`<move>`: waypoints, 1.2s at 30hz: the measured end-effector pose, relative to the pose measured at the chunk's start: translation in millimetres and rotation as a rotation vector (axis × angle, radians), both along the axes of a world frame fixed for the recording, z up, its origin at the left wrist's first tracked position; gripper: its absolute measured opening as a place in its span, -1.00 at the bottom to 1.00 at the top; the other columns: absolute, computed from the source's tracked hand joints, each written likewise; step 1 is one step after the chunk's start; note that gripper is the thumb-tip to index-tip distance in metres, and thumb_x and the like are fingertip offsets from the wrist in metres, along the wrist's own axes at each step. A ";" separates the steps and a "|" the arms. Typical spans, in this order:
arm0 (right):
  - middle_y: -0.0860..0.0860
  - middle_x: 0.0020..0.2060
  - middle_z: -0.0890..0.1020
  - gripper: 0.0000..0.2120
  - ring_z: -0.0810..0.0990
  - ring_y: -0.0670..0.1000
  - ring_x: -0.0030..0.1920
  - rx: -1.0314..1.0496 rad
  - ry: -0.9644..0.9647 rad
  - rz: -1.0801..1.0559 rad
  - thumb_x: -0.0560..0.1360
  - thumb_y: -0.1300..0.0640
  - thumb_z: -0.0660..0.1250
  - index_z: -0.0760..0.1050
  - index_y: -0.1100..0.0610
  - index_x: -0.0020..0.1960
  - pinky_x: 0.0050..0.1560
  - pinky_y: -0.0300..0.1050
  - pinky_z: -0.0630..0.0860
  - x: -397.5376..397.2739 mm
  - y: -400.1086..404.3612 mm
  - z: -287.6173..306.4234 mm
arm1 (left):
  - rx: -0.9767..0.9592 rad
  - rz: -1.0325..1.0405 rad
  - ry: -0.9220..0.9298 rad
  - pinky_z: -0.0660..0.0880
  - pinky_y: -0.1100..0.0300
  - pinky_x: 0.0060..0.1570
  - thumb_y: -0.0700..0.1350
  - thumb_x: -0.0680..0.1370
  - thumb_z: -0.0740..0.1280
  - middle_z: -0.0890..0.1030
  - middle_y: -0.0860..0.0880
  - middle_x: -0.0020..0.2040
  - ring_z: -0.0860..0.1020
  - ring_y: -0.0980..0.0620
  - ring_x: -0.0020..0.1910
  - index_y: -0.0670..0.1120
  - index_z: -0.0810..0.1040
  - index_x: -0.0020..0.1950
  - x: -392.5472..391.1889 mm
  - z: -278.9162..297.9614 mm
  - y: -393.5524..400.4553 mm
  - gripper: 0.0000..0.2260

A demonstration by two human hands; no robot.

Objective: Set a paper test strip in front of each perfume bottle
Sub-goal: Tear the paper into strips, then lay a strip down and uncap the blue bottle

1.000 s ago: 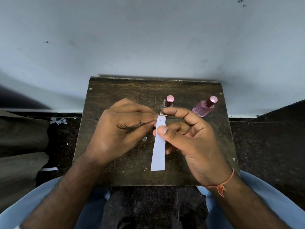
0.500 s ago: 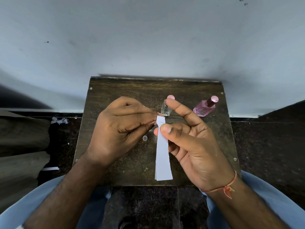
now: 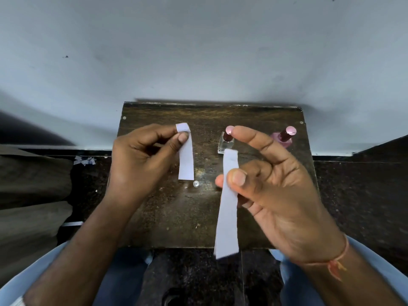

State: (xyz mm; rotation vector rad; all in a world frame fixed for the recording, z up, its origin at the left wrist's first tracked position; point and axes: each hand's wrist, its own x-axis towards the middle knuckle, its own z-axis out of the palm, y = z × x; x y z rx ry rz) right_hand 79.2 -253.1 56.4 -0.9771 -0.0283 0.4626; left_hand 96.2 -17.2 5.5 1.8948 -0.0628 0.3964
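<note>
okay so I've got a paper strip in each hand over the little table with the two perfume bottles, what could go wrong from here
1. The right hand hovers close to the clear bottle; its forefinger sits beside the cap, so lowering that strip could tip the bottle.
2. The left hand pinches its strip only near the top, so it may land crooked.
3. A small clear cap lies loose on the table; a strip or hand might knock it off.

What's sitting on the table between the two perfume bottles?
Nothing on the table: in the head view, bare dark wood separates the clear bottle from the pink bottle, though the right hand's forefinger crosses above it.
</note>
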 end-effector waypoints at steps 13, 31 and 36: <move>0.26 -0.07 0.80 -0.77 0.82 0.07 -0.17 -0.685 0.181 0.049 0.26 0.15 0.62 0.76 0.15 -0.09 -0.30 -0.21 0.69 36.4 -105.1 -21.7 | -0.420 0.005 0.533 0.73 0.21 -0.18 -0.18 0.54 0.53 0.82 -0.03 -0.09 0.78 0.10 -0.12 0.00 0.71 0.21 14.7 -15.9 -10.2 -0.75; 0.01 -0.16 0.73 -0.75 0.75 0.02 -0.20 -1.496 0.013 -0.118 0.43 -0.07 0.66 0.66 -0.05 0.00 -0.14 -0.02 0.71 46.8 -122.3 -47.5 | -0.389 -0.069 0.589 0.69 0.28 -0.16 -0.25 0.49 0.58 0.81 0.05 -0.06 0.79 0.11 -0.11 0.10 0.71 0.19 11.5 -24.9 -1.9 -0.64; -0.09 -0.13 0.70 -0.74 0.67 -0.06 -0.17 -1.212 -0.408 -0.040 0.41 -0.13 0.63 0.66 -0.11 0.03 -0.21 -0.27 0.58 33.5 -91.6 -41.0 | -0.387 -0.073 0.579 0.68 0.31 -0.16 -0.33 0.53 0.54 0.81 0.10 -0.10 0.78 0.16 -0.13 0.07 0.70 0.19 11.7 -24.6 0.3 -0.64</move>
